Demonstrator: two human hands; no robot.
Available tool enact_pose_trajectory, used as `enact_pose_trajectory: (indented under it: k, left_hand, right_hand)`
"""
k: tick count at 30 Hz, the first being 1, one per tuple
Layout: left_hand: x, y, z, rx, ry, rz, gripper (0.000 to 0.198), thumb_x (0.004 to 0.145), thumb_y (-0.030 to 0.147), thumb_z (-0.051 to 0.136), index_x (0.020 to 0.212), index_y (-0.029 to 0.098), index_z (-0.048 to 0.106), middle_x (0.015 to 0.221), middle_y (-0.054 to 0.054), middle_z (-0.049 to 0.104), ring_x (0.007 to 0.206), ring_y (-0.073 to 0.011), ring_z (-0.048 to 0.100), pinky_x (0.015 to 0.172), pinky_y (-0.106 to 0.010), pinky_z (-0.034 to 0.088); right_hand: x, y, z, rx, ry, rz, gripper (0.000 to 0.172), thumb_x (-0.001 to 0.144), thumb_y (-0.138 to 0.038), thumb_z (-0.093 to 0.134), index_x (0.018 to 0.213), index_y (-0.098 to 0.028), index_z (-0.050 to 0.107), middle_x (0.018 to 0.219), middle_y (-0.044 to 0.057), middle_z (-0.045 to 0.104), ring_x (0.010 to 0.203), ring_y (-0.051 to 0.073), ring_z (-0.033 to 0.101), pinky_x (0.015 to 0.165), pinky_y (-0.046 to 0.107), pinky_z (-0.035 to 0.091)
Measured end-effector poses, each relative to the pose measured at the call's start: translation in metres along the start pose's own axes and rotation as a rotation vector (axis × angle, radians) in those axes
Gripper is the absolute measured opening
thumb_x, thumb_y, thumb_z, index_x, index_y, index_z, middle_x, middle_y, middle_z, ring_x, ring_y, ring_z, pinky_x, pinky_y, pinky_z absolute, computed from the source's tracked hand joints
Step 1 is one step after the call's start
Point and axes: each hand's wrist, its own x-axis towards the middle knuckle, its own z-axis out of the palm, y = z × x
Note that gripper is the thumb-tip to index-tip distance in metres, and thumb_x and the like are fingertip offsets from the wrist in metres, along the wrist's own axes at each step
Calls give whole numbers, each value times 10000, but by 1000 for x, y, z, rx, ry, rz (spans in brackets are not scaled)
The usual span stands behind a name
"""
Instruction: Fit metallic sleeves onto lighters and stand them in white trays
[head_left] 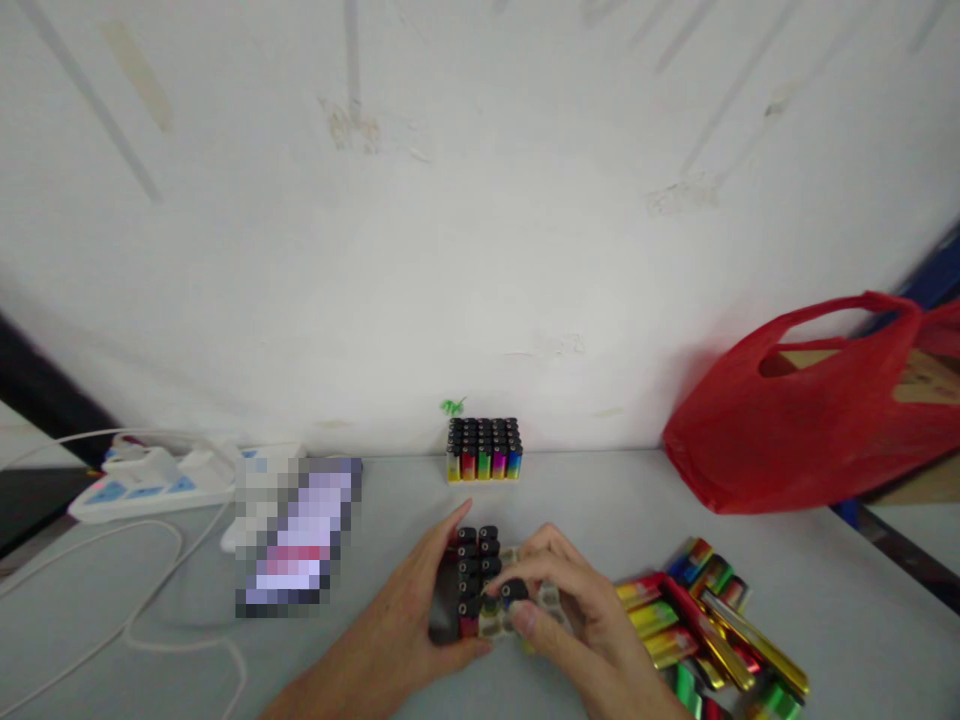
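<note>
My left hand (pixel 412 610) is closed around the left side of a clear plastic tray (pixel 495 625) with round slots. Two columns of black-topped lighters (pixel 468 567) stand upright in the tray's left part. Between the thumb and fingers of my right hand (pixel 574 610) is a single lighter (pixel 513 590), its black top showing above the tray and its body mostly hidden. To the right of that hand lies a loose pile of shiny coloured lighters (pixel 705 620), red, gold, green and blue.
A block of upright lighters (pixel 484 460) stands by the wall. At the left are a power strip (pixel 150 490) with plugs, white cables (pixel 180 650) and a blurred phone (pixel 304 535). A red plastic bag (pixel 795 430) and a cardboard box (pixel 926 485) sit at the right.
</note>
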Motion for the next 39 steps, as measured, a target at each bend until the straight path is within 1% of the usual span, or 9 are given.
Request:
enact_pose_trajectory:
  k: [6, 10, 17, 24, 28, 32, 34, 37, 39]
  left_hand:
    - [0, -2, 0, -13, -6, 37, 1125, 886, 297, 943, 1807, 313, 297, 1743, -167, 551, 1574, -420, 573, 1363, -603, 410]
    - [-1, -3, 0, 10, -8, 28, 1163, 889, 284, 950, 1821, 324, 256, 1782, -163, 504, 1607, -409, 538, 1379, -607, 383]
    - [0, 0, 1, 1, 0, 26, 1126, 889, 313, 953, 1809, 295, 304, 1763, -173, 533, 1594, -428, 550, 1379, -611, 386]
    - [-1, -9, 3, 14, 10, 34, 1170, 870, 309, 962, 1821, 319, 281, 1760, -175, 530, 1592, -432, 548, 1379, -632, 375]
    - [-1, -4, 0, 11, 9, 6, 1218, 811, 213, 961, 1816, 352, 286, 1775, -149, 512, 1605, -431, 528, 1382, -657, 346]
    - [-1, 2, -1, -15, -5, -30, 1237, 787, 192, 961, 1814, 363, 294, 1778, -135, 511, 1617, -435, 511, 1390, -670, 320]
    - [-1, 0, -1, -19, 2, -34, 1257, 776, 197, 969, 1818, 366, 287, 1781, -133, 505, 1621, -438, 505, 1392, -669, 318]
    - [-1, -4, 1, -15, -2, -38, 1270, 774, 212, 978, 1821, 376, 279, 1795, -129, 486, 1628, -440, 495, 1393, -667, 316]
    - [-2, -5, 1, -10, -17, -32, 1259, 790, 236, 974, 1823, 381, 270, 1784, -127, 501, 1611, -432, 520, 1388, -661, 333]
  right_hand:
    - [0, 6, -8, -233, -79, -164, 204, 1090, -334, 804, 1292, -327, 829, 1136, 55, 795, 1054, 241, 732, 948, 364, 530]
    - [-1, 6, -13, -438, -132, -300, 235, 1120, -296, 758, 1353, -306, 789, 1176, 68, 806, 1087, 239, 745, 989, 368, 527]
    - [0, 6, -14, -542, -152, -340, 218, 1122, -308, 757, 1339, -284, 760, 1147, 72, 821, 1044, 242, 753, 963, 381, 537]
    - [-1, -1, -9, -612, -28, -366, 246, 1106, -361, 775, 1334, -291, 717, 1165, 76, 819, 1046, 268, 761, 959, 385, 554]
    - [5, -4, -17, -742, 147, -252, 94, 1149, -317, 644, 1141, -274, 727, 1007, 65, 753, 919, 266, 712, 857, 379, 527]
    - [8, 6, -65, -1127, 366, 17, 232, 1080, -372, 633, 880, -262, 678, 845, 72, 676, 785, 289, 646, 776, 421, 447]
    - [2, 10, -105, -1236, 395, 218, 198, 1032, -373, 617, 920, -242, 714, 888, 117, 702, 829, 326, 675, 799, 450, 466]
    - [-12, 7, -165, -1089, 265, 437, 244, 902, -459, 691, 878, -228, 763, 875, 143, 734, 861, 357, 707, 819, 473, 520]
    - [-19, 0, -193, -912, 149, 507, 302, 797, -505, 774, 930, -237, 817, 879, 122, 757, 840, 341, 707, 791, 452, 553]
